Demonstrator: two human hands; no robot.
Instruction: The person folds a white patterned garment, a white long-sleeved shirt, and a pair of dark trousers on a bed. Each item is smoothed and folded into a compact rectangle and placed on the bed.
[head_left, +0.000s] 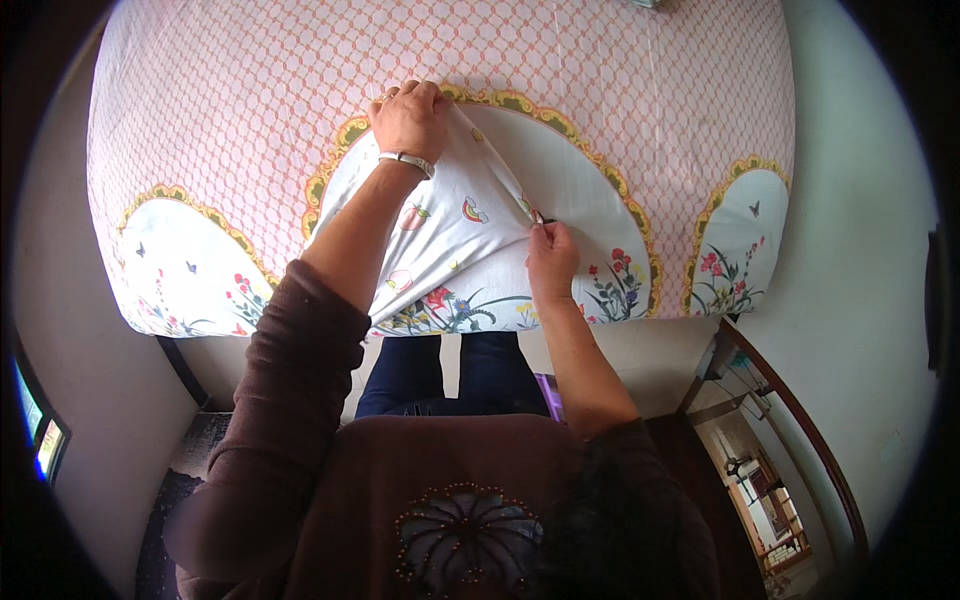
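A thin white cloth (457, 195) printed with peaches and rainbows is pulled into slanting folds over the patterned cover in front of me. My left hand (411, 116), wearing a ring and a pale bracelet, grips its far end with bent fingers. Lower and to the right, my right hand (553, 259) pinches the cloth's edge between thumb and fingers. A small dark object (546, 220) shows at those fingertips; too little of it is visible to tell what it is. The cloth's lower left part is hidden behind my left forearm.
The pink lattice cover (570, 52) with white floral panels drapes over a broad surface with a rounded front edge. At its far side lies part of a pale object (645, 3). A dark wood-framed mirror (780, 435) stands at right. Purple plastic (553, 396) shows beside my legs.
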